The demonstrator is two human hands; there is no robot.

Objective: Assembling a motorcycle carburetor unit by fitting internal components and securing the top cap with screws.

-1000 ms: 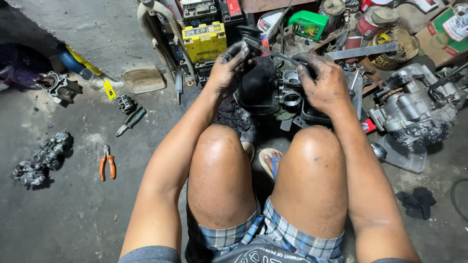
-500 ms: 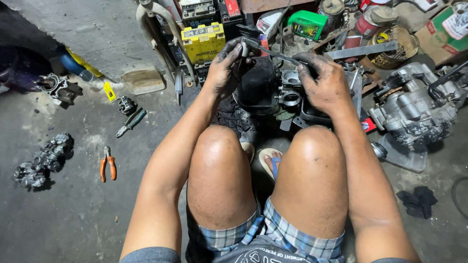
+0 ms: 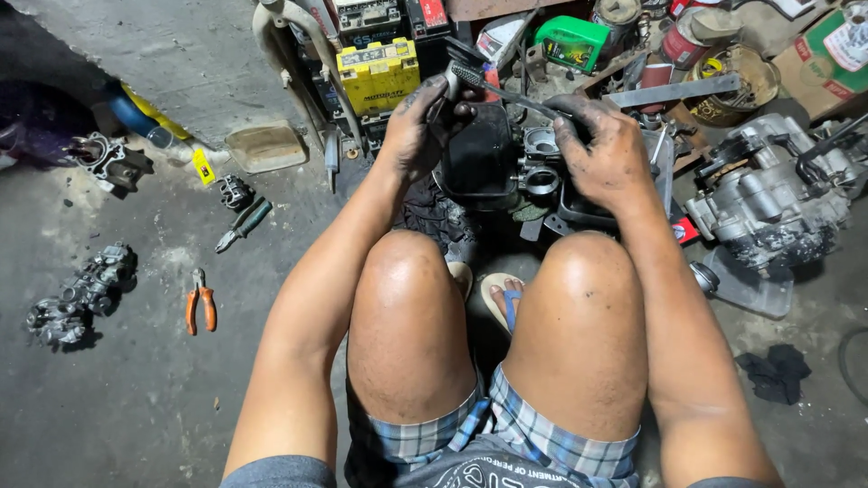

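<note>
I squat over a dark engine part [image 3: 533,172] on the concrete floor, knees up in front of me. My left hand [image 3: 418,126], smeared with grease, is closed around the grey ribbed grip of a long tool [image 3: 493,86]. The tool's shaft runs right toward my right hand [image 3: 608,149], which is closed over its far end above the engine part. A black box-like housing [image 3: 479,158] sits between the two hands. What lies under my right palm is hidden.
A grey engine block [image 3: 768,203] lies at right. Behind stand a yellow battery [image 3: 378,74], a green bottle [image 3: 571,41] and tins. On the left floor lie orange pliers [image 3: 201,303], dark pliers [image 3: 242,226] and a carburettor assembly [image 3: 77,294]. A black rag [image 3: 773,372] lies near right.
Both hands have lifted slightly, and the tool's ribbed grip now shows above my left hand. The view has barely shifted.
</note>
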